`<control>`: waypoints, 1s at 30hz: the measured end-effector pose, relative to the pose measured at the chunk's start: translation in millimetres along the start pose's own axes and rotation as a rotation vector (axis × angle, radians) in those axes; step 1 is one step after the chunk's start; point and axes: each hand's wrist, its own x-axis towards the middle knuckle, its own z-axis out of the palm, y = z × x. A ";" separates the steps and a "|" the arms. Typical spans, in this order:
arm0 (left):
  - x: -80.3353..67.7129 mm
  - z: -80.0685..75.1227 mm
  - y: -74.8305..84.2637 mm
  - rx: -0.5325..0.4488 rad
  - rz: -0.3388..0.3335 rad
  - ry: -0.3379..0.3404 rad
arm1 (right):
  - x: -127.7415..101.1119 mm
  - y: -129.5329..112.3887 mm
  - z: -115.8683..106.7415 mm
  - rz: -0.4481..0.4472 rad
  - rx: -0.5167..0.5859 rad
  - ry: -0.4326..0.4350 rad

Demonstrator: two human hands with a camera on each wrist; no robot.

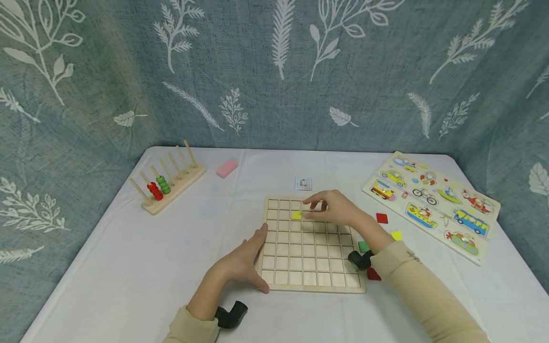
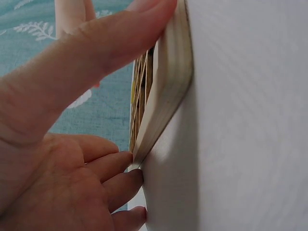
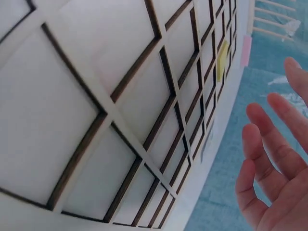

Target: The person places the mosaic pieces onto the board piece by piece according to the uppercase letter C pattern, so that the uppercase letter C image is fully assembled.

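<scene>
A wooden grid board [image 1: 310,289] of square cells lies on the white table, with one yellow square tile [image 1: 296,215] in an upper cell. My left hand [image 1: 242,259] rests against the board's left side, its thumb at the near left corner and its fingertips touching the edge. Over the board's far part is my right hand [image 1: 332,208], its thumb and index finger apart just right of the yellow tile. In the right wrist view its fingers [image 3: 262,149] are loosely bent, with no tile visible between them. A small red spot shows by the index fingertip; what it is I cannot tell.
Right of the board lie a red tile [image 1: 381,218], a yellow tile [image 1: 396,236], a green tile [image 1: 363,247] and a dark red tile [image 1: 373,274]. Farther out are a picture puzzle [image 1: 437,221], a pattern card [image 1: 303,183], a pink block [image 1: 226,168] and a peg rack [image 1: 176,190].
</scene>
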 end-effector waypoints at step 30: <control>-1.4 0.8 -1.7 -0.008 -0.026 -0.012 | -49.2 36.0 -15.8 0.019 -0.015 0.109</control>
